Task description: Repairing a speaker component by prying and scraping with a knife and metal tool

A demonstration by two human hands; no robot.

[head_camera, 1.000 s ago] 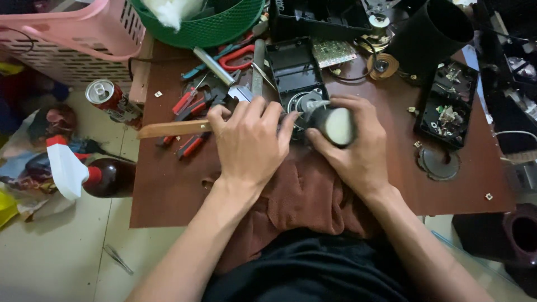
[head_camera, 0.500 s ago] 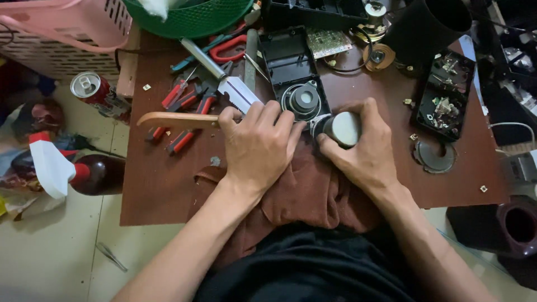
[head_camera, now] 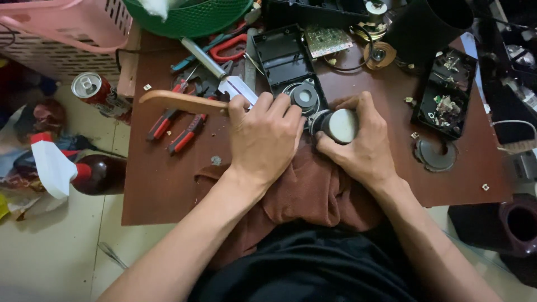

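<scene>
Since a second ago, our view has tipped a little: the drink can (head_camera: 88, 86) and spray bottle (head_camera: 84, 173) sit lower and further right in the picture, while our hands have barely shifted. That tells us the work is holding steady at one spot.

Our left hand (head_camera: 265, 137) stays clamped on a wooden-handled tool (head_camera: 179, 102), its handle pointing left across the bench (head_camera: 162, 184); the working end is hidden under our fingers. Our right hand (head_camera: 363, 148) stays wrapped tight around a small round part (head_camera: 340, 125), pale on its face with a dark rim, held over the brown cloth (head_camera: 313, 193) at the near edge of the bench, just beside the open black casing (head_camera: 282, 56).

We count two hands, one cloth, one round part, one small speaker cone (head_camera: 305, 96) in the casing, two red-handled pliers (head_camera: 178, 126) by the tool, one green basket (head_camera: 190, 17), one pink basket (head_camera: 61, 28), one circuit board (head_camera: 327, 39), one can, one spray bottle.
</scene>
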